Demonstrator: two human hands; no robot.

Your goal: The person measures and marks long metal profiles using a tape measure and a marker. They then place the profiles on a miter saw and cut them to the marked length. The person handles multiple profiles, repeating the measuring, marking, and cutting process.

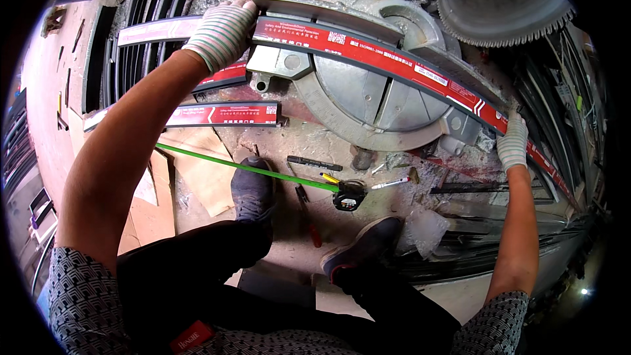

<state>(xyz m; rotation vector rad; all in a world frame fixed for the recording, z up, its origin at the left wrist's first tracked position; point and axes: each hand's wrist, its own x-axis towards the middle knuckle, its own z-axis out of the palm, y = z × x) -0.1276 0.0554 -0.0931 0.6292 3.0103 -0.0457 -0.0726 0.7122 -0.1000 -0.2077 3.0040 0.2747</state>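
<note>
A long dark profile with red film [394, 66] lies across the round grey base of a mitre saw [348, 98], along its metal fence [328, 14]. My left hand [222, 36], in a striped knit glove, is closed around the profile beside the fence's left end. Farther along to the right, my right hand [513, 141], gloved alike, grips the same profile past the saw base. The toothed saw blade [503, 6] hangs at the upper right, above and behind the profile. Parts of the fingers on both hands are hidden by the profile.
A shorter red-filmed piece [223, 114] lies left of the saw. Before my shoes are a tape measure [349, 196] with its green blade [250, 169] drawn out left, a black marker [314, 162] and a red-handled screwdriver [315, 235]. Dark profiles [486, 250] are stacked at right.
</note>
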